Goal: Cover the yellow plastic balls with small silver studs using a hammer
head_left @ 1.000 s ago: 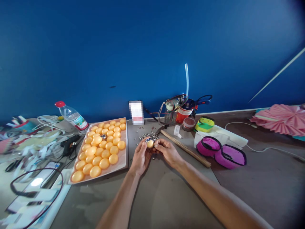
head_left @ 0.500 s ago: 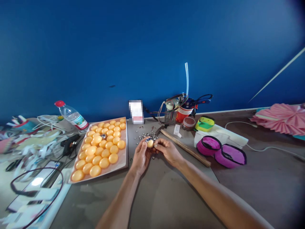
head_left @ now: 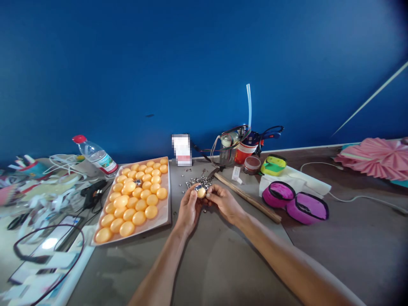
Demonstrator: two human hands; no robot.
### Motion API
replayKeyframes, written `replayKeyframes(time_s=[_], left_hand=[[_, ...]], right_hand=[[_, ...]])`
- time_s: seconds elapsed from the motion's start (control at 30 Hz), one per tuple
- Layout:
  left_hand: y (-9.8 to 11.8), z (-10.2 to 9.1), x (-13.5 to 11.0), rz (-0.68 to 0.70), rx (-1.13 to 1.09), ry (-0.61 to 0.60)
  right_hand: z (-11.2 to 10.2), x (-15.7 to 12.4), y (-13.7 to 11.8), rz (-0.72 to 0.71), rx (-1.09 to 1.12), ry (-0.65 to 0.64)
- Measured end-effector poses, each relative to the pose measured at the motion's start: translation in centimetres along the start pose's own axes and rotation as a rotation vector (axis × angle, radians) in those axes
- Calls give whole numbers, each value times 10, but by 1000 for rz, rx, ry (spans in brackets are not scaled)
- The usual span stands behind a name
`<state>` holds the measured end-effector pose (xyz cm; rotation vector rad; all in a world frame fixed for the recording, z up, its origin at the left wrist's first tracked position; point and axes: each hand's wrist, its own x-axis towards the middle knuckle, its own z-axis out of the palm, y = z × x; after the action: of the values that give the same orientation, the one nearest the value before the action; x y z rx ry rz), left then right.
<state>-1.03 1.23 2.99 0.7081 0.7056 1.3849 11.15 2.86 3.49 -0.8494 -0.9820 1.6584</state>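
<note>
My left hand (head_left: 188, 209) is closed around an orange table tennis ball (head_left: 201, 194), whose upper side carries shiny silver pieces. Thumb and fingers of my right hand (head_left: 225, 203) are pinched together at the ball's right edge; whatever lies between them is too small to make out. Just behind the ball, a loose pile of small silver metal studs (head_left: 204, 180) is spread on the grey mat. To the left, a shallow white tray (head_left: 164, 219) holds many more orange balls (head_left: 139, 218), and one among them is covered in silver (head_left: 137, 182).
A hammer with a wooden handle (head_left: 251, 201) lies right of my hands. Beyond it are pink-purple bands (head_left: 307, 208), a yellow-green band (head_left: 273, 165), a red cup (head_left: 245, 153) and a jar (head_left: 252, 165). At left stand a bottle (head_left: 103, 159), a glue gun (head_left: 94, 191) and tangled cables.
Both hands keep nearly the same pose at the ball. The whole view has shifted very slightly; nothing else has visibly moved.
</note>
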Motion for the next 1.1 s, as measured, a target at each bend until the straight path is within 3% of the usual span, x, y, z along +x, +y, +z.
replayKeyframes(time_s=[0.23, 0.4, 0.47, 0.6, 0.7, 0.83, 1.1], left_hand=[[-6, -2, -1, 13, 76, 14], [-2, 0, 3, -50, -94, 18], [2, -1, 5, -82, -148, 44], [7, -4, 7, -124, -207, 83], [9, -5, 6, -103, -181, 64], [12, -5, 5, -83, -137, 54], [14, -5, 6, -19, -117, 74]], right_hand=[[-1, 2, 5, 63, -16, 71], [-2, 4, -4, 27, 6, -24], [-7, 6, -7, -41, -120, -4], [-21, 10, -2, -321, -692, 114], [-29, 11, 5, -453, -977, 130], [-34, 12, 12, -467, -1122, 136], [-41, 17, 15, -350, -1253, 96]])
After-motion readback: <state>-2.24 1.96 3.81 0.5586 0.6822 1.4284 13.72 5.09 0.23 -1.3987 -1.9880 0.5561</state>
